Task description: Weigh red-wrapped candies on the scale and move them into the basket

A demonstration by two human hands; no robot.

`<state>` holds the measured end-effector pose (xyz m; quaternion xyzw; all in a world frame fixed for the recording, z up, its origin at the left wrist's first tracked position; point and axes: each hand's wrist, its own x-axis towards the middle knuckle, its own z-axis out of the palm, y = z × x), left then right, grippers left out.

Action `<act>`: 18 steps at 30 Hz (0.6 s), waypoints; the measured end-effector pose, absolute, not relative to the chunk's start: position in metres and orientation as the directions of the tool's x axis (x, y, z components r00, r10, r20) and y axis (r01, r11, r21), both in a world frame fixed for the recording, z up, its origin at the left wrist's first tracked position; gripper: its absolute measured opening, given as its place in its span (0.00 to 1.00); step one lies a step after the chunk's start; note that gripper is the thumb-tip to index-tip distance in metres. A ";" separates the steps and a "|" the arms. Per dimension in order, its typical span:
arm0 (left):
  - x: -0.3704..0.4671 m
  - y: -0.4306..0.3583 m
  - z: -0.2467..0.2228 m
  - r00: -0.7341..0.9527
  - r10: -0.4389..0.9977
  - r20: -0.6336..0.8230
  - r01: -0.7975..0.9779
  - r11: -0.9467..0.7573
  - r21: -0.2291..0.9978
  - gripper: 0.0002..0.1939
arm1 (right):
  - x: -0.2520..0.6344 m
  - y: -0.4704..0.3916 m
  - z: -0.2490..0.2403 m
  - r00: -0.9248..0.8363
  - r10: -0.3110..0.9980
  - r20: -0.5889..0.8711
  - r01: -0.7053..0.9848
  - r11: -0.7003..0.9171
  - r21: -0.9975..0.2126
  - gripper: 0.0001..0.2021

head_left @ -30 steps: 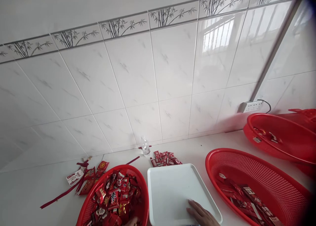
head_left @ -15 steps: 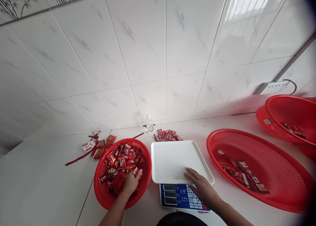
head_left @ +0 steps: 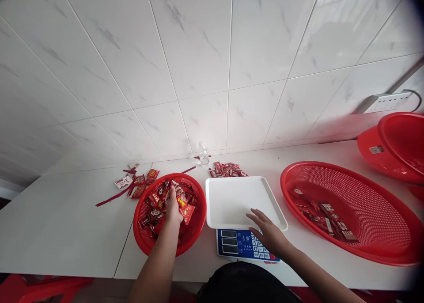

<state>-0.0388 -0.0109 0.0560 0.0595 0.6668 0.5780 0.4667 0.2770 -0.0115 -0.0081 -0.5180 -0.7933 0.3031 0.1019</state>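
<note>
since half a second ago the left hand (head_left: 172, 208) has lifted from deep in the round red basket (head_left: 145, 242) and now sits higher over the heap, fingers closed around a clutch of red sweet packets (head_left: 184, 207) that stick out to its right. the right hand (head_left: 267, 232) has barely shifted: it lies flat, fingers spread, across the front right edge of the white tray (head_left: 232, 197), palm over the blue scale keypad (head_left: 243, 245) beneath. the tray rests on the scale, bare of goods. a large red oval basket (head_left: 371, 192) stands to the right with a few long packets (head_left: 326, 217) inside. loose packets (head_left: 227, 169) lie behind the tray, near a small bottle (head_left: 204, 155) at the wall
</note>
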 end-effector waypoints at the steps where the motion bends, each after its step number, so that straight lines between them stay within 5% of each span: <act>1: -0.028 -0.009 0.061 -0.490 0.665 -0.564 -0.535 0.281 0.797 0.25 | 0.270 -0.013 0.002 -0.429 0.890 -0.152 0.719 0.235 -0.654 0.21; 5: 0.025 -0.001 0.073 -0.204 0.832 -0.516 -0.755 0.202 0.624 0.24 | 0.237 -0.024 0.048 -0.503 0.814 -0.292 0.285 -0.162 -0.945 0.28; 9: 0.075 0.006 0.074 -0.003 0.875 -0.483 -0.806 0.284 0.519 0.25 | 0.215 -0.029 0.066 -0.592 0.694 -0.409 -0.150 -0.594 -0.790 0.26; 13: 0.098 0.010 0.072 0.012 0.872 -0.489 -0.826 0.284 0.486 0.23 | 0.219 -0.027 0.057 -0.473 0.711 -0.520 -0.232 -0.670 -0.705 0.19; 18: 0.091 0.012 0.068 -0.024 0.847 -0.532 -0.844 0.268 0.465 0.18 | 0.242 -0.025 0.049 -0.413 0.761 -0.500 -0.193 -0.610 -0.769 0.18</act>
